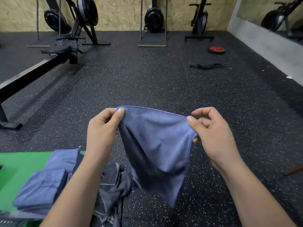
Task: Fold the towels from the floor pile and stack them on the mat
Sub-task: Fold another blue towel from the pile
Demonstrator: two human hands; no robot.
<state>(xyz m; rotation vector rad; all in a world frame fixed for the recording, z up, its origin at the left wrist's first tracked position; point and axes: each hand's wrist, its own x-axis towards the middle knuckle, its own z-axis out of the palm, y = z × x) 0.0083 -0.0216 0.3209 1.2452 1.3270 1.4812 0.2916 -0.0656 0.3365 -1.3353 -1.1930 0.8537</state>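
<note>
- The left hand (pixel 102 133) pinches the top left corner of the blue towel (pixel 155 145) between the thumb and curled fingers. The right hand (pixel 213 133) pinches the opposite top corner the same way. Each hand is closed on cloth and holds nothing else.
- With the hands held apart, the top hem is drawn nearly straight and the cloth hangs open. This probably squares the edges for a first fold.
- The towel hangs at the centre of the frame. Its lower end sags to a point toward the bottom centre and appears to be clear of the floor (pixel 147 79).
- At the lower left, the folded towels (pixel 41 190) lie on the green mat (pixel 16 164) in a nearer stack and a farther one. They are close by, so a finished towel travels little.
- Between the mat and the hanging towel, the grey striped pile (pixel 113 185) lies crumpled on the floor. It is likely the work left.
</note>
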